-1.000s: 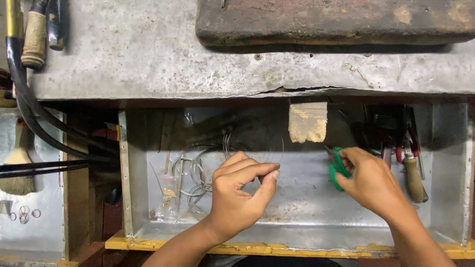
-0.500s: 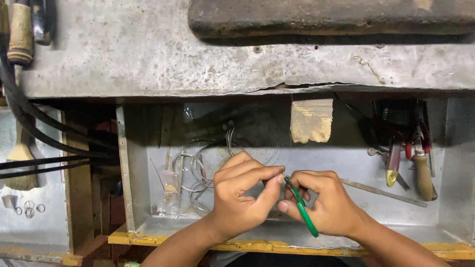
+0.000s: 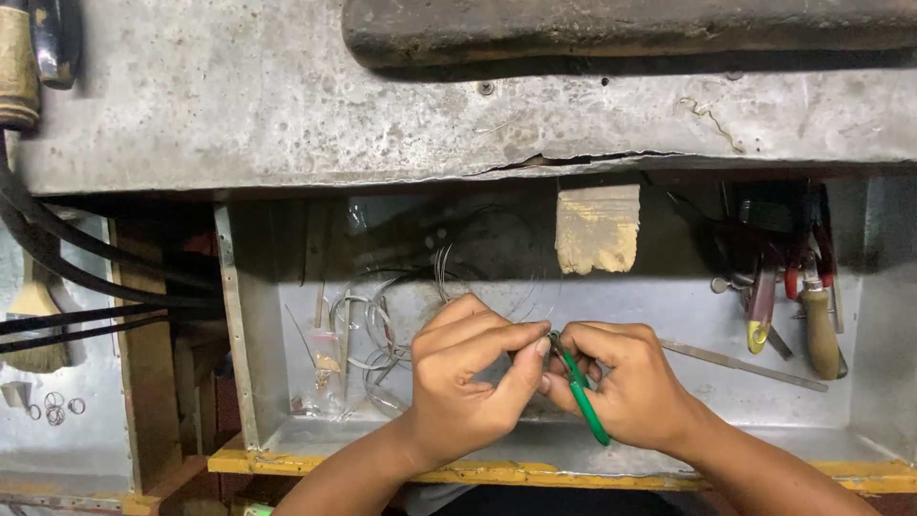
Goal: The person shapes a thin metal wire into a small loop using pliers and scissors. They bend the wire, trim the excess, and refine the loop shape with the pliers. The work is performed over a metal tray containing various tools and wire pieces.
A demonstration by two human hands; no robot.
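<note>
While both hands work over the open metal drawer [image 3: 250, 363], the left hand [image 3: 468, 377] has its fingers [image 3: 521, 346] curled together, thumb and forefinger pinched on what appears to be a thin wire (too fine to make out clearly at the contact point). The right hand [image 3: 626, 382] has its fingers closed around a small green-handled tool [image 3: 581, 392], probably pliers or cutters; one green handle projects downward out of the fist, and the tool head meets the left fingertips. The two hands touch at that point, above the middle of the drawer floor. Loose wire coils [image 3: 373, 330] lie in the drawer just left of the left hand, beside a small clear bag [image 3: 325, 358]. At the right end of the drawer, well apart from the hands, lie a wooden-handled tool [image 3: 821, 330], a yellow-tipped tool [image 3: 759, 315] and a flat metal strip [image 3: 740, 363]. A worn metal-clad table [image 3: 287, 105] edge runs above the drawer, with black cables [image 3: 67, 253] at the left.
</note>
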